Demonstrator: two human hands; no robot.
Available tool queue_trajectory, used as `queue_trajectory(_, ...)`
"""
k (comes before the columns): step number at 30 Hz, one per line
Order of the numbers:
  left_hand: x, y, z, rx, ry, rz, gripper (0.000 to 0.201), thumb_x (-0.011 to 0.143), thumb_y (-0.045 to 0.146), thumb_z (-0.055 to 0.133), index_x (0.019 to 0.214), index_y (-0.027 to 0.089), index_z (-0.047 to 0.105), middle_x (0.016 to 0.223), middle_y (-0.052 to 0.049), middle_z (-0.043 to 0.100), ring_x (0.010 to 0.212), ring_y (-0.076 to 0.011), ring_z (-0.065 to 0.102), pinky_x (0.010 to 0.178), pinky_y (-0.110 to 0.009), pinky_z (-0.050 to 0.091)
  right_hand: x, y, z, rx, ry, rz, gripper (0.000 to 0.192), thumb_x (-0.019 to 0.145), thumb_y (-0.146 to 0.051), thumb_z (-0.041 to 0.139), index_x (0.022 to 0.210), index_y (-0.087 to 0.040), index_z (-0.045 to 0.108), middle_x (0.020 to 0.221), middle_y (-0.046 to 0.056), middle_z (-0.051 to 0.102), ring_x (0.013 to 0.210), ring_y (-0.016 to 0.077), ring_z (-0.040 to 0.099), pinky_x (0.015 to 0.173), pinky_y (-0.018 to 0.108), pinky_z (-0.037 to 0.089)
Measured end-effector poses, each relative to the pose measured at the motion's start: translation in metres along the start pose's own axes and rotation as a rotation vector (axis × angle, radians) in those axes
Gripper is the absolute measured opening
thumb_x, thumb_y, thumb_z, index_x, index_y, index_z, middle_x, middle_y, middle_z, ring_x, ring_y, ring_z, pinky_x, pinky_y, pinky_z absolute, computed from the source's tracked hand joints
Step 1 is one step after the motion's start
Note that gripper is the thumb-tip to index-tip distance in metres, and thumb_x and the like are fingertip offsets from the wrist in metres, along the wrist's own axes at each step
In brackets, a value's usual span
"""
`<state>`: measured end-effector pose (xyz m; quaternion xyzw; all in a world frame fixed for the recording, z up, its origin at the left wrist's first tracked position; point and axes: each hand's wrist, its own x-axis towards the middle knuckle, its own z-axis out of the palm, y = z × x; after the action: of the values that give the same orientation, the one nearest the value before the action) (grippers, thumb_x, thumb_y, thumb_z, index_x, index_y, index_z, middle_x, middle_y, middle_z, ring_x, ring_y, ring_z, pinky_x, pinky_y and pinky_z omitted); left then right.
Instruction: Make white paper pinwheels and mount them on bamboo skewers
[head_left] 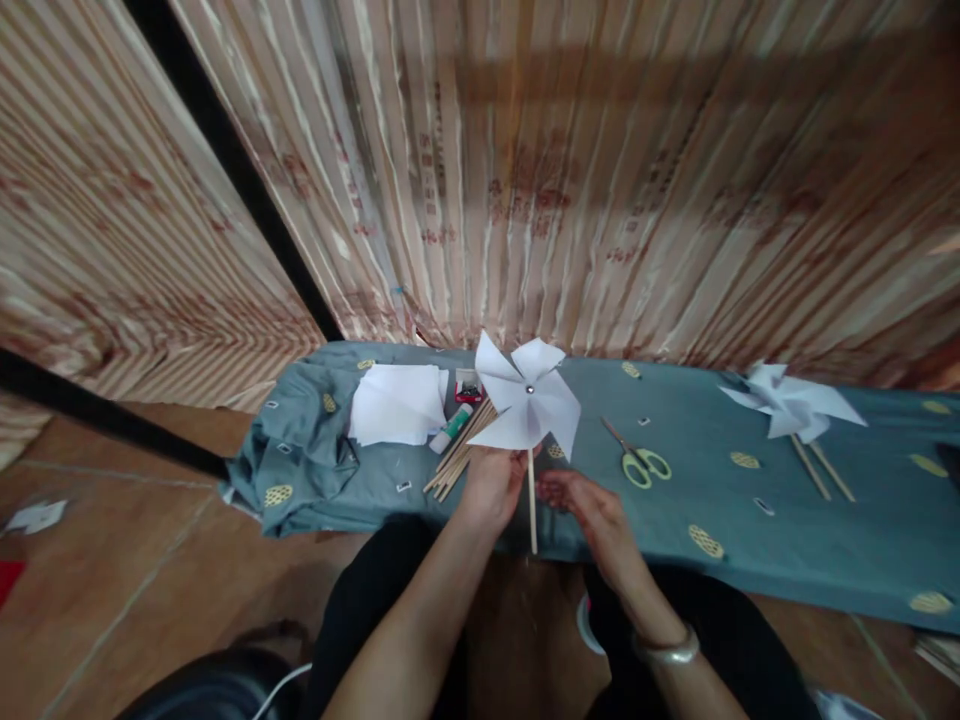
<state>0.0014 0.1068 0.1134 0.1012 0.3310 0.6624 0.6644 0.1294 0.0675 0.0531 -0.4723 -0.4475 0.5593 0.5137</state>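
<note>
Left hand (491,485) pinching pinwheel (527,397) stick, long axis upright, blades facing viewer just above hand. Right hand (592,510) open, loosely cupped, just right of stick, empty. Scissors (637,460) beyond right hand on desk (825,540).

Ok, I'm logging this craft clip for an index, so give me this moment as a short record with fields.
setting: low table under a blue-grey cloth, striped curtain behind
left hand: holds the pinwheel by its stick
right hand: open, just right of the stick, not touching it as far as I can tell
left of pinwheel: paper stack, glue stick, loose sticks
right of pinwheel: scissors
far right: finished pinwheels lying on the cloth
</note>
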Motion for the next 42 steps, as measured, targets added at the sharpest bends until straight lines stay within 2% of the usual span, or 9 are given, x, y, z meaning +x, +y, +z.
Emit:
queue_trajectory(3,0.010,-0.003,0.006,0.077,-0.049,0.033,0.032,0.051,0.016,0.076,0.081,0.021,0.066,0.092,-0.002,0.073,0.084,-0.0165,0.065,0.072,-0.026,0.050,-0.002,-0.004,0.009,-0.034,-0.143,0.017,0.034,0.071,-0.053,0.073,0.081,-0.021,0.076,0.073,0.003,0.072,0.068,0.0162,0.063,0.067,0.028,0.050)
queue_trajectory(8,0.011,-0.012,0.010,0.213,-0.136,0.049,0.029,0.058,0.032,0.077,0.084,0.023,0.067,0.090,-0.004,0.074,0.095,-0.0220,0.066,0.076,-0.031,0.051,0.001,-0.011,0.012,-0.020,-0.146,0.047,0.025,0.065,-0.043,0.080,0.067,-0.019,0.071,0.063,-0.001,0.066,0.061,0.0108,0.056,0.062,0.023,0.044)
queue_trajectory(12,0.010,-0.017,0.001,0.276,-0.173,0.007,0.036,0.052,0.033,0.082,0.083,0.019,0.071,0.081,-0.004,0.074,0.088,-0.0226,0.068,0.077,-0.032,0.051,0.004,-0.008,0.009,-0.016,-0.107,0.032,0.027,0.064,-0.043,0.080,0.067,-0.019,0.070,0.063,-0.001,0.064,0.061,0.0115,0.055,0.062,0.024,0.044)
queue_trajectory(19,0.015,-0.023,-0.020,0.453,-0.139,-0.022,0.026,0.052,0.028,0.084,0.074,0.015,0.077,0.075,-0.007,0.076,0.074,-0.0167,0.067,0.079,-0.029,0.049,0.013,-0.001,0.003,-0.071,-0.041,-0.026,0.033,0.066,-0.050,0.076,0.069,-0.019,0.068,0.063,-0.001,0.064,0.060,0.0127,0.054,0.060,0.026,0.043)
queue_trajectory(33,0.014,-0.019,-0.024,0.603,-0.152,0.025,0.020,0.050,0.025,0.083,0.067,0.017,0.076,0.068,-0.004,0.073,0.066,-0.0157,0.064,0.073,-0.030,0.050,0.018,0.001,-0.007,-0.149,-0.060,-0.098,0.031,0.070,-0.049,0.073,0.075,-0.019,0.070,0.069,0.001,0.068,0.064,0.0143,0.058,0.064,0.027,0.047)
queue_trajectory(36,0.016,-0.017,-0.025,0.622,-0.143,0.049,0.021,0.050,0.026,0.083,0.067,0.017,0.076,0.069,-0.004,0.074,0.068,-0.0166,0.064,0.075,-0.031,0.050,0.022,-0.011,-0.023,-0.152,0.029,-0.108,0.033,0.070,-0.052,0.073,0.073,-0.019,0.072,0.070,0.003,0.070,0.065,0.0157,0.060,0.064,0.029,0.048)
queue_trajectory(38,0.016,-0.016,-0.025,0.629,-0.144,0.050,0.021,0.049,0.026,0.084,0.067,0.018,0.076,0.069,-0.004,0.074,0.068,-0.0167,0.065,0.077,-0.031,0.050,0.026,-0.019,-0.036,-0.099,0.205,-0.131,0.033,0.068,-0.053,0.075,0.072,-0.020,0.071,0.067,0.003,0.070,0.065,0.0159,0.061,0.066,0.030,0.050)
queue_trajectory(40,0.016,-0.016,-0.025,0.638,-0.151,0.034,0.022,0.049,0.027,0.085,0.067,0.017,0.076,0.069,-0.004,0.074,0.069,-0.0172,0.065,0.079,-0.032,0.050,0.032,-0.025,-0.047,-0.010,0.352,-0.163,0.032,0.064,-0.049,0.080,0.079,-0.022,0.072,0.075,0.002,0.072,0.073,0.0169,0.064,0.072,0.031,0.051)
queue_trajectory(42,0.015,-0.016,-0.025,0.659,-0.165,0.012,0.024,0.048,0.027,0.085,0.068,0.017,0.077,0.070,-0.005,0.074,0.070,-0.0178,0.065,0.079,-0.032,0.050,0.038,-0.030,-0.052,0.067,0.399,-0.183,0.036,0.060,-0.045,0.083,0.088,-0.024,0.072,0.087,0.003,0.074,0.084,0.0180,0.066,0.081,0.033,0.051)
